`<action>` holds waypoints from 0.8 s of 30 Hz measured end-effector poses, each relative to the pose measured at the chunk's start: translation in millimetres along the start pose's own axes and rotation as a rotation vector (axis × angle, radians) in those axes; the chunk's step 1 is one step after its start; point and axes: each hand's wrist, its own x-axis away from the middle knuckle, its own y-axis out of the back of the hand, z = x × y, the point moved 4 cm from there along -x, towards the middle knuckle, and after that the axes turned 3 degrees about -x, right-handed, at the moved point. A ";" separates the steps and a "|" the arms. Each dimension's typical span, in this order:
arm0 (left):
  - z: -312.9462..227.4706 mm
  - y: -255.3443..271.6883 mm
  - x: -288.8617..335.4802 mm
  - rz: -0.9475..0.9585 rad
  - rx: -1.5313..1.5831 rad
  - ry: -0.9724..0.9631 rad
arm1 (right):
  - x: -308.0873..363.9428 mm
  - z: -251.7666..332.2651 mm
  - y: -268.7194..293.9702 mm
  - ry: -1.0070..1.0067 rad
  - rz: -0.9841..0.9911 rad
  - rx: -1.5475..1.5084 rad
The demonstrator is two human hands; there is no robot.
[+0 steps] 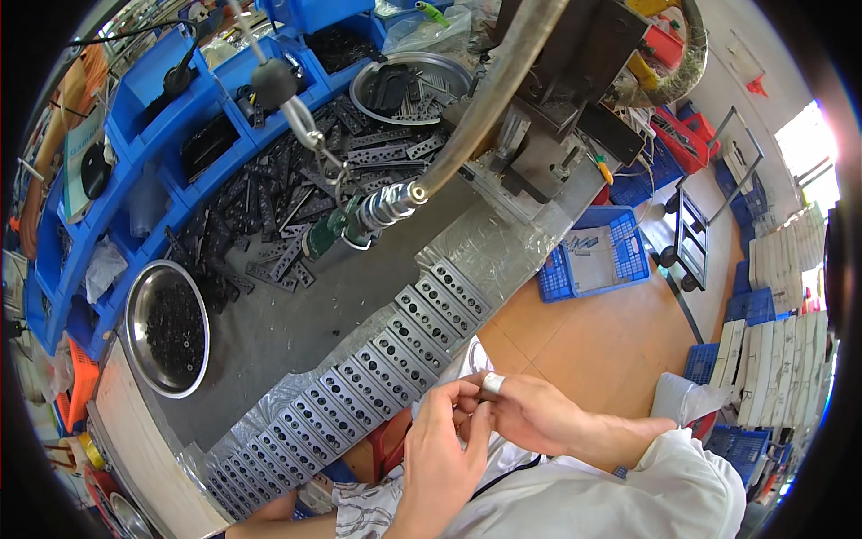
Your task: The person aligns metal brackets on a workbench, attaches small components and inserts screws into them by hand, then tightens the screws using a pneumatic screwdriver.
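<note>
Both my hands meet close to my chest, just off the bench's front edge. A finger of my right hand (539,415) wears a pale silvery band (492,384). The thumb and fingers of my left hand (438,454) pinch at that band, and the right hand's other fingers are curled in. Neither hand holds anything else. A row of several grey perforated metal plates (386,359) lies side by side along the bench edge just above my hands.
A green-handled air tool (355,225) hangs on a hose over a heap of black perforated strips (287,202). Steel bowls (166,328) (409,85) and blue bins (193,108) line the bench. On the floor to the right are blue crates (593,256), a cart (691,225) and stacked white boxes (781,359).
</note>
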 end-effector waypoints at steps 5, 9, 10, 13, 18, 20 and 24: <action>21.2 23.1 -10.6 0.139 0.186 0.199 | 17.8 40.0 7.2 0.111 -0.043 0.407; 9.4 39.5 -33.5 -0.068 0.166 0.266 | 12.6 86.2 -14.4 0.228 -0.042 0.764; 6.0 42.3 -40.3 -0.089 0.066 0.268 | 7.2 96.1 -16.0 0.324 -0.136 0.863; 6.6 47.0 -55.0 -0.153 -0.114 0.161 | -15.0 113.3 -25.6 0.454 -0.287 1.061; -3.4 25.7 -71.3 -0.190 -0.341 -0.021 | -40.7 118.6 -25.6 0.843 -0.211 1.532; 1.4 18.5 -77.3 -0.182 -0.481 -0.045 | -45.2 117.9 -25.0 0.897 -0.174 1.605; 1.6 15.3 -80.9 -0.149 -0.588 -0.040 | -44.7 121.5 -27.0 0.830 -0.126 1.567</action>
